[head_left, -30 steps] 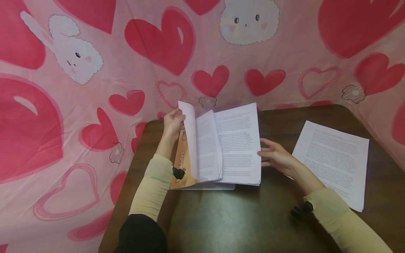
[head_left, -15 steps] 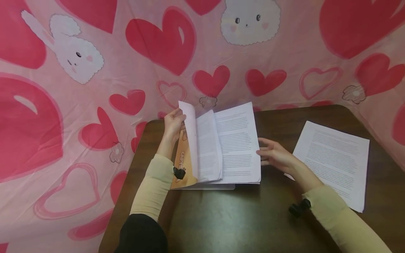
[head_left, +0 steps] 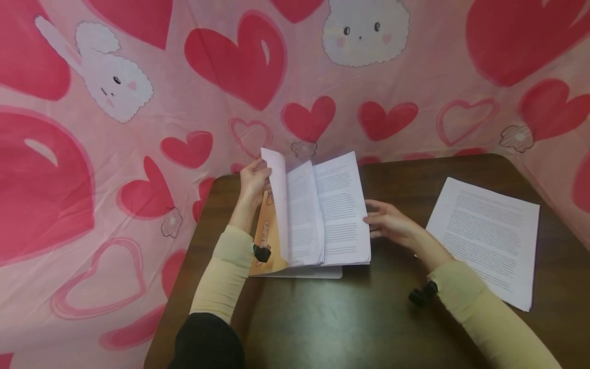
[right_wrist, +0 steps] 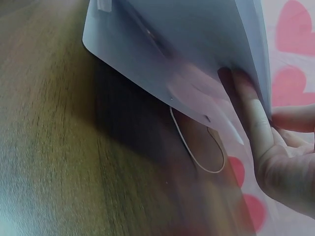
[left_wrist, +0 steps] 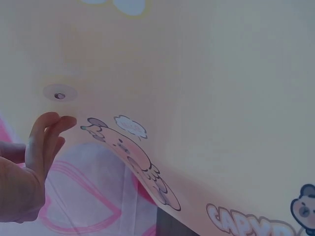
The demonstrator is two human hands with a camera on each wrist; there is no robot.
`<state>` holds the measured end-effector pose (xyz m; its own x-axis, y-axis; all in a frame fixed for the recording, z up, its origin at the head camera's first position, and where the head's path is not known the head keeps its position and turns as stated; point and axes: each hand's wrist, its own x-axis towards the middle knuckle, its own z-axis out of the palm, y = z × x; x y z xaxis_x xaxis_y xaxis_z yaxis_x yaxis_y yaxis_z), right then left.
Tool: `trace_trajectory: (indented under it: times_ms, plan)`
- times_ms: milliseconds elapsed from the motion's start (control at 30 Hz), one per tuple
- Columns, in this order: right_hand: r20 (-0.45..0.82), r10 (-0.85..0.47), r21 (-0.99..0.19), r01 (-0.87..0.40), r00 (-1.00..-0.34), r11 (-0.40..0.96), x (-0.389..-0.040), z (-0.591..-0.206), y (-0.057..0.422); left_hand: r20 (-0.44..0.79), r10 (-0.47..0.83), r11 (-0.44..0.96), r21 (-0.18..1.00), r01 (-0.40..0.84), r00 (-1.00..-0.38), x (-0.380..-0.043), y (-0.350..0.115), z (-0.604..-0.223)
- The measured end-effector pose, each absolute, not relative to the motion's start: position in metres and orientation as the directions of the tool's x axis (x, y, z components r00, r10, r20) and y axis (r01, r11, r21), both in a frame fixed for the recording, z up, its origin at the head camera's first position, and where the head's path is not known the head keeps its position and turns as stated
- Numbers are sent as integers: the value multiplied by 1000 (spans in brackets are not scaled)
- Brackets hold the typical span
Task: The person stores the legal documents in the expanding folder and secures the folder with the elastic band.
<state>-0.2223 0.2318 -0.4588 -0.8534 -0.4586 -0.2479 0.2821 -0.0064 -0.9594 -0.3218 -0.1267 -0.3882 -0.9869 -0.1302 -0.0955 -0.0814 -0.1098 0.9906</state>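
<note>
A folder with an orange cartoon cover (head_left: pixel 273 246) stands partly opened on the table, its white inner side curling over. My left hand (head_left: pixel 254 182) holds the cover by its upper left edge. In the left wrist view, bent fingers (left_wrist: pixel 42 142) lie at that edge, near a round button (left_wrist: pixel 59 96). Printed sheets (head_left: pixel 301 220) sit inside the folder. My right hand (head_left: pixel 392 223) pinches a second stack of printed sheets (head_left: pixel 340 215) at its right edge, thumb on one face and fingers behind. That stack's left part is hidden behind the sheets inside.
Another stack of printed sheets (head_left: pixel 488 241) lies on the right of the brown table (head_left: pixel 313 318). A thin cord loop (right_wrist: pixel 221 164) hangs from the folder's edge in the right wrist view. Behind the table hangs a pink heart-patterned cloth (head_left: pixel 336 82).
My right hand has moved left with its stack of sheets, which slides further in behind the sheets inside the folder. The left hand and the cover stay almost still.
</note>
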Motion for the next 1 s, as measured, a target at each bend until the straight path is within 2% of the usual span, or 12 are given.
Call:
trace_trajectory:
  times_ms: [1000]
  plan:
    - [-257,-505,-948,317,-824,-35,-237,-477,183,-99,-126,-165,983,-77,-987,-323,-125,-389]
